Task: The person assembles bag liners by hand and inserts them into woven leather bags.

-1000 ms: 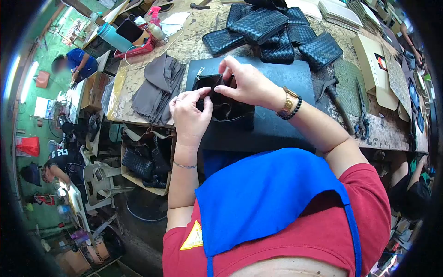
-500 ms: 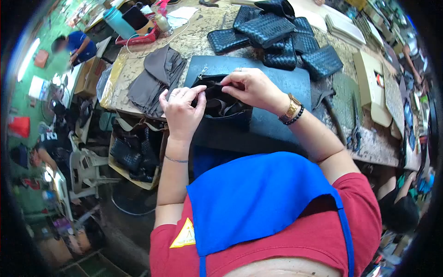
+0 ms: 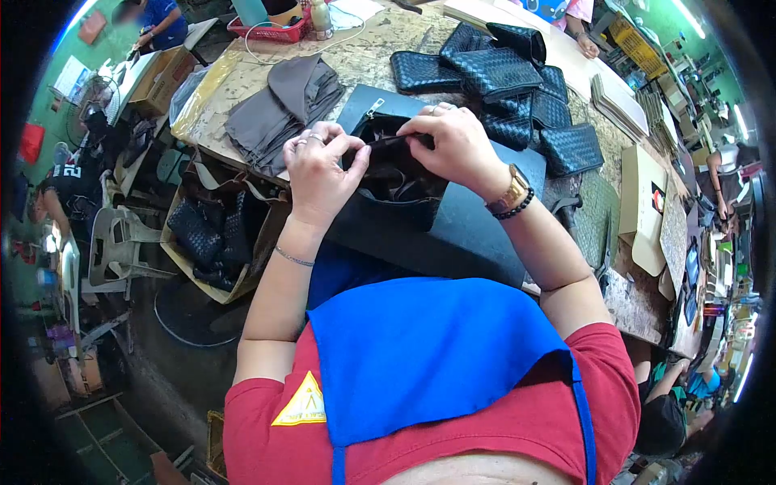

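Observation:
An open black pouch (image 3: 396, 212) with a zipper pull at its upper left lies at the near side of a dark board (image 3: 485, 238). Its dark lining shows between my hands. My left hand (image 3: 323, 166) pinches the left part of the pouch's dark edge, thumb and forefinger together. On the right, my right hand (image 3: 453, 145) pinches the same far edge with its fingers curled. Several woven black pouches (image 3: 493, 74) are piled just beyond the board. Folded dark brown cloth (image 3: 283, 113) rests left of my left hand.
A box of woven black pieces (image 3: 214, 234) stands below the table's left edge. A red tray (image 3: 271, 32) with bottles sits at the back left. Cardboard (image 3: 643, 206) and stacked sheets (image 3: 618, 105) lie at the right. Other people are around, one with a hand at the table's far side.
The head view has shifted, so the table appears turned and another person's hand shows at the far side. Both my hands remain at the pouch's edge, still pinching it.

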A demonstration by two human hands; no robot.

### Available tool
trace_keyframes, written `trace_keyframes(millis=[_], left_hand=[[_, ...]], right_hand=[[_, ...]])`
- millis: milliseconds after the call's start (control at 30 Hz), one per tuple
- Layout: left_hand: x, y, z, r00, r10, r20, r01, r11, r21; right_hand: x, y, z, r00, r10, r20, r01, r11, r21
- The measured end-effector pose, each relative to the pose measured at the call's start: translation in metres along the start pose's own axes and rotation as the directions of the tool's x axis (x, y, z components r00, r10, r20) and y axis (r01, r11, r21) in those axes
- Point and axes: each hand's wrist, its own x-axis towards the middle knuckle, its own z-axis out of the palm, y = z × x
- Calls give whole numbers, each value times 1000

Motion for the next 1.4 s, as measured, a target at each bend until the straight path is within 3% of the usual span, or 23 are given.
trace_keyframes(millis=[33,133,233,333,367,400,467,567,700,800,900,1000,1100,1200,1400], left_hand=[[0,-1,2,1000,-13,-9,13,999,-33],[2,-9,10,995,-72,66,84,977,-198],[9,-19,18,975,-67,209,149,903,-404],[19,-34,26,946,-55,321,240,783,-574],[20,-40,31,930,-82,358,300,732,-612],[21,-44,35,911,-107,398,361,675,-644],[19,-52,38,881,-102,462,412,647,-642],[12,-55,29,815,-59,577,493,595,-635],[2,-51,23,790,-59,610,523,584,-620],[3,-36,17,889,-62,453,386,634,-671],[6,-32,10,939,-25,344,239,767,-596],[6,-28,11,967,-37,252,179,802,-570],[7,-25,13,955,-120,270,254,798,-546],[9,-22,12,892,-235,387,419,751,-510],[10,-26,22,893,-229,387,414,757,-506]], right_hand=[[1,3,0,996,65,62,-70,994,78],[5,-3,-6,997,60,42,-62,997,39],[15,8,4,994,-87,-61,91,994,60],[29,27,16,992,-56,109,12,928,373],[33,33,15,976,-7,217,-76,924,374],[36,36,19,987,0,161,-69,903,423],[33,40,16,946,113,305,-242,870,429],[16,35,22,929,127,347,-288,837,466],[5,14,14,874,277,399,-447,778,441],[0,18,21,892,312,327,-442,755,484],[-2,21,24,909,298,292,-412,755,510],[-5,22,29,911,309,272,-410,733,543],[-5,15,24,893,347,286,-450,713,538],[-6,14,25,902,343,264,-433,727,533],[-8,21,33,928,302,216,-371,779,505]])
